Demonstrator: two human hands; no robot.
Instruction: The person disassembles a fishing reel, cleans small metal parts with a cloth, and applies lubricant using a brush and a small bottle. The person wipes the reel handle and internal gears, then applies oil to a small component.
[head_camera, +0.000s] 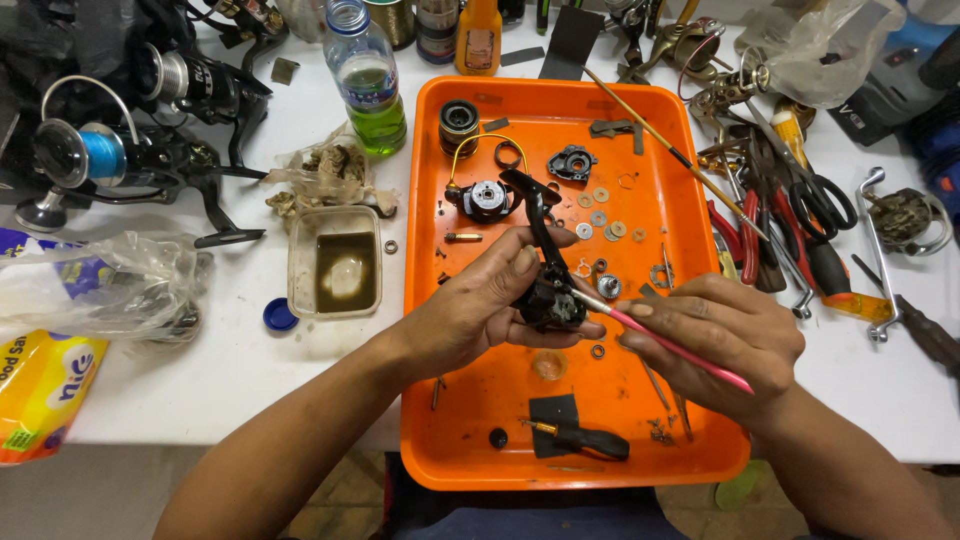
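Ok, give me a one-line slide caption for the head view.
Left hand holds a black fishing reel body over an orange tray while right hand applies a pink brush.

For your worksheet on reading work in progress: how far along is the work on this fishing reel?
Done: the reel is stripped, with washers, spool and rotor laid out on the orange tray. In hand: the left hand holds the black reel body while the right hand applies a pink brush. Left: the loose parts remain unassembled.

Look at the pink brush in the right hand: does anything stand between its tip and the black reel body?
Nothing visible does. The pink brush in the right hand already meets the black reel body held by the left hand.
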